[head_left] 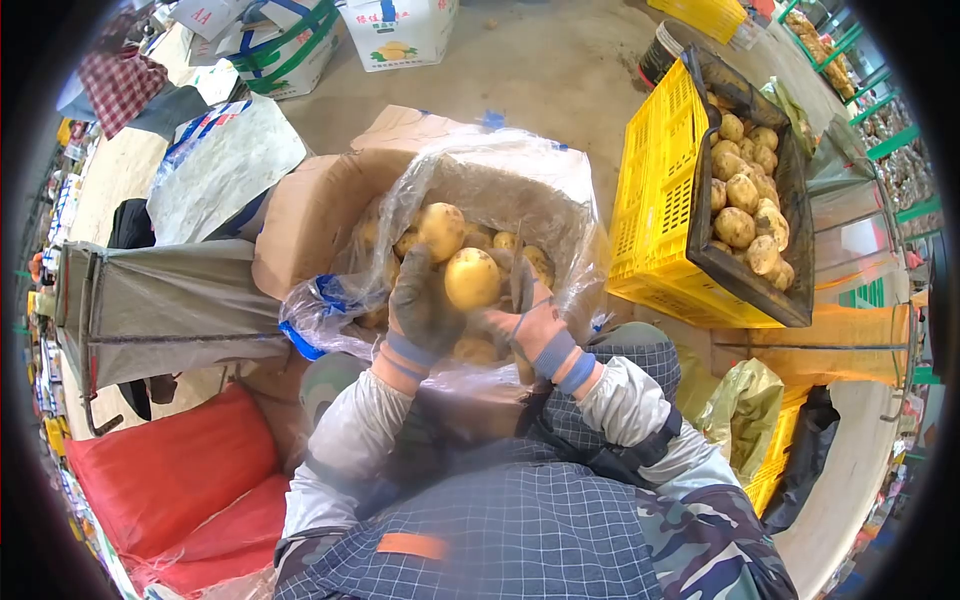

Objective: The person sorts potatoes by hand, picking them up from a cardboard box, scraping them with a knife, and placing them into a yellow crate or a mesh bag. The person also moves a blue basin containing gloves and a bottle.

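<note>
Both my hands wear gloves with dark palms and orange-and-blue cuffs, and both are over a cardboard box lined with clear plastic. My left hand is closed around the side of a smooth yellow potato. A second, larger potato sits at its fingertips. On the other side, my right hand has its thumb and fingers apart, the thumb close under the yellow potato and the fingers right of it. More potatoes lie in the box below, partly hidden by my hands.
To the right stands a tilted yellow crate with a black rim, full of potatoes. White printed cartons are at the back. A red cushion lies at lower left, and grey cloth panels border the left side.
</note>
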Action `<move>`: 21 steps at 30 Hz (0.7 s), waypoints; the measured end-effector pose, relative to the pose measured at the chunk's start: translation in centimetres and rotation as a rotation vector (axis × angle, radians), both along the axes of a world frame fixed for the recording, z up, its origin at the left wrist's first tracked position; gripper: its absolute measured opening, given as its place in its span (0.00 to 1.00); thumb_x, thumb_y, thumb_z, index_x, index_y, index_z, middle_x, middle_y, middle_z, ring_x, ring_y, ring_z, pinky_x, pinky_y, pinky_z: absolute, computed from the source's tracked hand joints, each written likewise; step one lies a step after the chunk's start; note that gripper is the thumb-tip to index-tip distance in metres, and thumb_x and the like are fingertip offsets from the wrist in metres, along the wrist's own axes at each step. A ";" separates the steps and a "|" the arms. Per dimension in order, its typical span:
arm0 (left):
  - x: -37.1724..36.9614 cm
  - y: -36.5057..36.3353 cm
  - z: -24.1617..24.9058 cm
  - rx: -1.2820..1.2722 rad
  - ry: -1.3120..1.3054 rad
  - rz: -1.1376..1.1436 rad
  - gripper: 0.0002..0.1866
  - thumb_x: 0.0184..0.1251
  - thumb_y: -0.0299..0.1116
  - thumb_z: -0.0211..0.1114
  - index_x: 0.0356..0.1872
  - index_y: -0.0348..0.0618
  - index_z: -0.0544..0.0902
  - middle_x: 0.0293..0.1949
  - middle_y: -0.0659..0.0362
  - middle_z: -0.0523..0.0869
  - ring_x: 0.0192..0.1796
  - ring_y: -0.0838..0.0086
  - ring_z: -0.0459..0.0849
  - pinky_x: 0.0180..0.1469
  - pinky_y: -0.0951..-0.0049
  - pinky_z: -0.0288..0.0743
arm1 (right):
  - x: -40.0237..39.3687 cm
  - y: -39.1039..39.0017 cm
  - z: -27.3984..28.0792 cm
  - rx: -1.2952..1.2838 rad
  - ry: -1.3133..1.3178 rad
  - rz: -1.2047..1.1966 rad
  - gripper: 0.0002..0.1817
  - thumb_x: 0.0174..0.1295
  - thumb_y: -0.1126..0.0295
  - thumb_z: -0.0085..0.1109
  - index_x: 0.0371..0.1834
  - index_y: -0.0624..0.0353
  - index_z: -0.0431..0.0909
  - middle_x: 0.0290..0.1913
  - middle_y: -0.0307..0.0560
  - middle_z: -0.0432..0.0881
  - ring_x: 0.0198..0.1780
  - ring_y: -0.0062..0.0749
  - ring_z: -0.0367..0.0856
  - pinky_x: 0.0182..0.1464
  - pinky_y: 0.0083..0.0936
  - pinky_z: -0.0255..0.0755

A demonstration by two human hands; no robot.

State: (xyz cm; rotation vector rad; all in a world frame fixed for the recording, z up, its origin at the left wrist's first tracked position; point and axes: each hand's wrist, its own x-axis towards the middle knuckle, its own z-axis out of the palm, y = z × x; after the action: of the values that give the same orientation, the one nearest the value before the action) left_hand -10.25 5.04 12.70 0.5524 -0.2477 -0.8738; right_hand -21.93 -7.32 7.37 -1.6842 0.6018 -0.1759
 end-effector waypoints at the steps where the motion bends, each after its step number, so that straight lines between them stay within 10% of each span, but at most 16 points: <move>1: 0.0 0.0 0.0 0.002 -0.038 0.014 0.27 0.79 0.49 0.55 0.69 0.42 0.73 0.62 0.54 0.81 0.63 0.64 0.80 0.68 0.59 0.72 | 0.0 0.1 0.6 -0.057 -0.010 -0.001 0.55 0.53 0.59 0.80 0.79 0.63 0.55 0.70 0.64 0.71 0.71 0.49 0.72 0.72 0.34 0.66; 6: 0.4 0.0 -3.9 0.346 -0.244 0.164 0.26 0.78 0.48 0.56 0.67 0.41 0.72 0.59 0.53 0.83 0.59 0.66 0.84 0.62 0.64 0.80 | 0.0 0.3 3.1 -0.181 -0.174 0.075 0.53 0.50 0.61 0.81 0.77 0.65 0.58 0.69 0.66 0.72 0.70 0.52 0.72 0.72 0.36 0.66; 11: 0.5 0.3 -4.0 0.383 -0.088 0.156 0.37 0.59 0.28 0.79 0.67 0.35 0.69 0.58 0.49 0.84 0.58 0.65 0.85 0.61 0.65 0.81 | 0.4 0.5 4.7 -0.065 -0.297 0.140 0.47 0.49 0.64 0.81 0.71 0.66 0.65 0.65 0.62 0.77 0.66 0.48 0.76 0.70 0.36 0.67; 21: 0.7 0.7 -5.0 0.423 -0.179 0.156 0.46 0.53 0.45 0.83 0.66 0.32 0.68 0.55 0.50 0.85 0.54 0.65 0.87 0.59 0.65 0.81 | 0.8 0.8 5.5 0.080 -0.269 0.116 0.39 0.54 0.67 0.78 0.69 0.60 0.70 0.62 0.53 0.81 0.64 0.38 0.78 0.68 0.31 0.71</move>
State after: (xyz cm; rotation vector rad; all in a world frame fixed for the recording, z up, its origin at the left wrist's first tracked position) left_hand -9.55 5.70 7.71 1.0338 -0.1788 -0.7264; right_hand -21.16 -6.57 12.90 -1.5800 0.3047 -0.2861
